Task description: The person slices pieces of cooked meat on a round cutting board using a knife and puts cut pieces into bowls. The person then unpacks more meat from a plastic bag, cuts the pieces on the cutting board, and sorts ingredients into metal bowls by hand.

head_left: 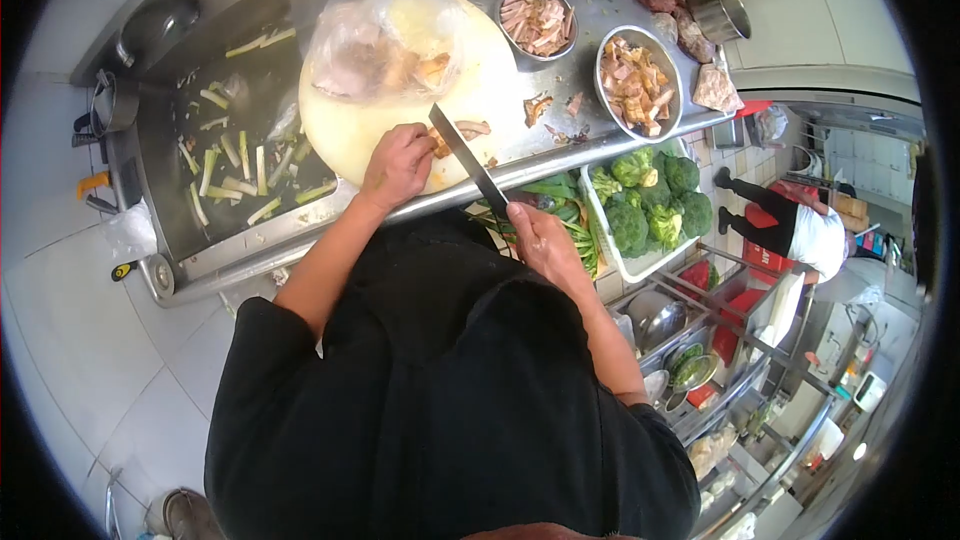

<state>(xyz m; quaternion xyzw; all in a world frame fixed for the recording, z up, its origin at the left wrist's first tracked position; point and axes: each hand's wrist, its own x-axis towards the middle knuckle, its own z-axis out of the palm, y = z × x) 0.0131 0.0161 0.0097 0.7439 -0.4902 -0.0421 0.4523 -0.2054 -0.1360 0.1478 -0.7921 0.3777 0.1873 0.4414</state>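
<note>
My right hand point(547, 242) grips the handle of a long-bladed knife point(466, 158), its blade reaching up and left over the edge of the round cutting board point(345, 148). At the blade lies a piece of browned meat point(472, 128), part of it on either side of the knife. The curled fingers of my left hand point(398, 168) hold the near end of that meat against the board. Farther back on the board, a clear plastic bag point(385, 40) covers more meat. How deep the blade sits in the meat is hard to tell.
Right of the board stand a bowl of sliced meat point(537, 20) and a larger bowl of browned meat chunks point(636, 85). Scallion pieces point(238, 155) lie scattered in the sink at left. Below the counter edge is a white crate point(640, 265) of broccoli. A person point(815, 240) stands far right.
</note>
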